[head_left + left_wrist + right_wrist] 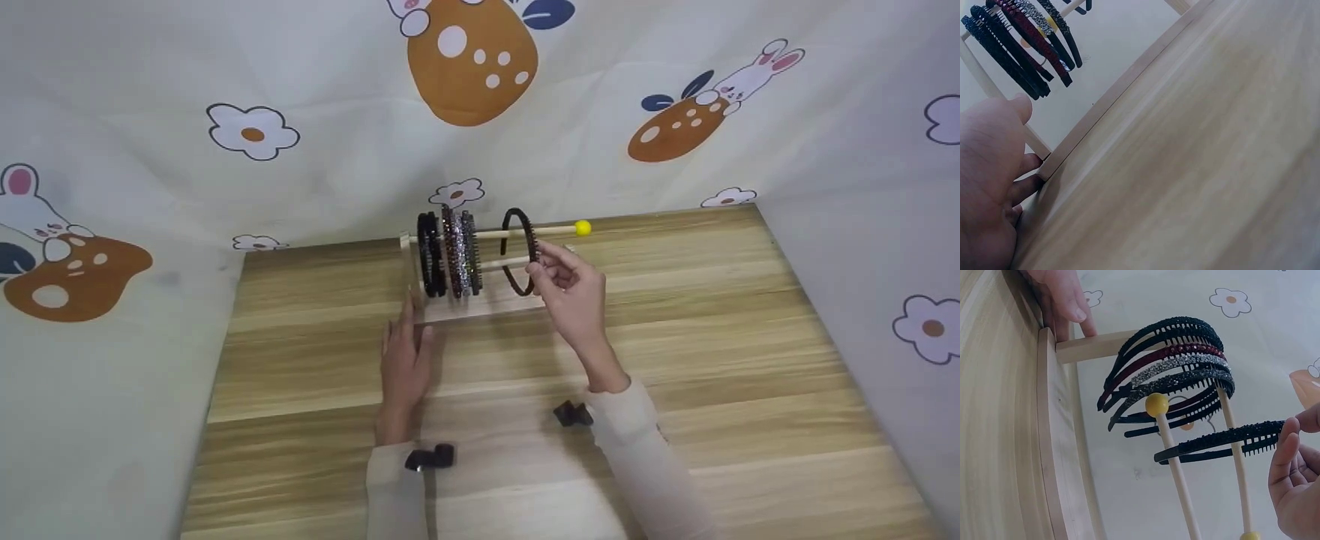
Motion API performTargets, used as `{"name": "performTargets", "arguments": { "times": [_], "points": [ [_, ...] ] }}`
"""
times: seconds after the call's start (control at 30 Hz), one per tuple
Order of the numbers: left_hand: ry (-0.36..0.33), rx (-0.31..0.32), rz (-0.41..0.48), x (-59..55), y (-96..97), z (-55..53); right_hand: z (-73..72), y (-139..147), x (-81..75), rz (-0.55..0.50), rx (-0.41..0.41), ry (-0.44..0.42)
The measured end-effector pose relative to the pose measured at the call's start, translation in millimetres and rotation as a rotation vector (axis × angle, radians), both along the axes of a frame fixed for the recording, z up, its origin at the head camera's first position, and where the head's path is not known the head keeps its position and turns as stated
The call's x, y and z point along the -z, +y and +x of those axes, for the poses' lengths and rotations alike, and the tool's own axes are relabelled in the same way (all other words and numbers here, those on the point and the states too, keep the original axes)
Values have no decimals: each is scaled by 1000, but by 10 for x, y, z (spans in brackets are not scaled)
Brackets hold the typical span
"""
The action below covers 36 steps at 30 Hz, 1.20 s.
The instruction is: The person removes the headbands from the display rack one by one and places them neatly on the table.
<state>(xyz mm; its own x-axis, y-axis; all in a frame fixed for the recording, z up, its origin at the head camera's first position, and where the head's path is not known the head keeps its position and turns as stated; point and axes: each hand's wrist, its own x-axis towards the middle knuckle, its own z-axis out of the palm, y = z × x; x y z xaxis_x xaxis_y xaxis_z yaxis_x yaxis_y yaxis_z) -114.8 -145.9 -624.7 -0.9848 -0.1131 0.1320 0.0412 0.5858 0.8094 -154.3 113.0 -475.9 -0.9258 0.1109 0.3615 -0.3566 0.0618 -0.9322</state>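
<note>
Pinching a black band [1224, 435] by its side, my right hand [576, 294] held it around a rod [1243, 489], apart from the bunched bands [450, 251] — my left hand [405, 367], fingers outstretched, touched the rack [487, 306], presumably to steady it.

A streaky wood-grain tabletop [720, 375] carries a pale wooden rack [491, 234] standing at its far edge.

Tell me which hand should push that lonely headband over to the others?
Probably right: the right grip pinches that headband, so it could slide it toward the others. The left grip is at the base, farther away.
</note>
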Motion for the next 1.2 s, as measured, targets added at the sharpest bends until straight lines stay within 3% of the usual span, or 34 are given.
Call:
{"name": "performTargets", "arguments": {
  "times": [0.53, 0.73, 1.2],
  "points": [
    [31, 13, 8, 15, -5, 2, -16, 82, -54, -66, 4, 23],
    [7, 6, 9, -13, -1, 14, -18, 108, -49, -67, 1, 41],
    [31, 6, 6, 14, -3, 1, -7, 166, -104, -76, 15, 50]
  ]
}}
